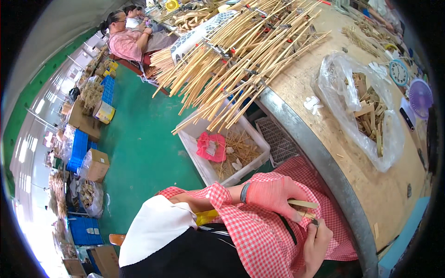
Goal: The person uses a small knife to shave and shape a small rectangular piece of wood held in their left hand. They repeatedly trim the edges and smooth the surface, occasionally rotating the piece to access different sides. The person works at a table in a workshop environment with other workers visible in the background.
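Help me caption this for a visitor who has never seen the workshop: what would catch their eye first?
The big fan of pale bamboo sticks spread over the wooden workbench at the top. Then, low in the picture, the left hand in a pink glove holds small flat wood pieces over a red checked apron, with the bare right hand beside it.

Big wooden workbench (371, 180) with a metal edge, pretty cluttered. A huge heap of bamboo sticks (241, 55) hangs over its left side, a clear plastic bag of small wooden pieces (366, 111) sits mid-table, and a small round clock (398, 72) plus a purple mini fan (420, 97) are further right.
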The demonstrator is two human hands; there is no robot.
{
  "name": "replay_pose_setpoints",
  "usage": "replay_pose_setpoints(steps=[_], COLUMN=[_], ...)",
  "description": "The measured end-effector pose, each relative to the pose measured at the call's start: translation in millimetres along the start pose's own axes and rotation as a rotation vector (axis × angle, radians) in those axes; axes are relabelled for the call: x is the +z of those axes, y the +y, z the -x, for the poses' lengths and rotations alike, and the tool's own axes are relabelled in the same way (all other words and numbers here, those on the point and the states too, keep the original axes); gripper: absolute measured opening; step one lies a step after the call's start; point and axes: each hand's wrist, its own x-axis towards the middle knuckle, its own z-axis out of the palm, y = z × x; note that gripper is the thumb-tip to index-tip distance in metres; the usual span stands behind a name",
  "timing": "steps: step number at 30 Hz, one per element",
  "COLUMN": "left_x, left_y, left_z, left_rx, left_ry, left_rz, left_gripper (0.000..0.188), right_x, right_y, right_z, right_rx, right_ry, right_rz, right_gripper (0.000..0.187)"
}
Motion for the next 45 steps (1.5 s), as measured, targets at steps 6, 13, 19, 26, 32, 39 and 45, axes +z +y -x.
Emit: replay_pose_setpoints(steps=[6,13,19,26,32,39,45], left_x=[3.9,5.5,-8.9,-6.2,2.0,-1.9,-6.9], left_y=[13.2,18.3,15.1,13.5,16.8,3.1,14.3], left_z=[2.4,-2.9,7.7,8.7,-1.9,-16.1,-29.3], left_rx=[0.072,0.046,-0.036,0.037,-0.004,0.011,0.055], left_ry=[0.083,0.123,0.041,0.058,0.046,0.192,0.194], left_rz=[0.051,0.075,-0.195,-0.200,0.048,-0.025,-0.237], left_gripper=[0.034,0.032,0.034,0.032,0.034,0.050,0.033], right_x=[17.6,18.0,12.1,14.4,27.9,13.3,19.0], right_y=[1.7,2.8,15.2,10.9,-7.4,2.1,5.6], right_z=[0.4,-1.5,8.3,11.3,6.7,-7.6,-8.2], right_rx=[-0.030,-0.023,0.006,0.016,-0.032,-0.083,-0.048], right_ry=[0.106,0.048,0.156,0.136,0.134,0.052,0.130], right_rz=[-0.076,-0.168,0.002,0.069,0.015,0.044,0.014], right_gripper=[0.024,0.027,0.030,0.032,0.018,0.018,0.022])
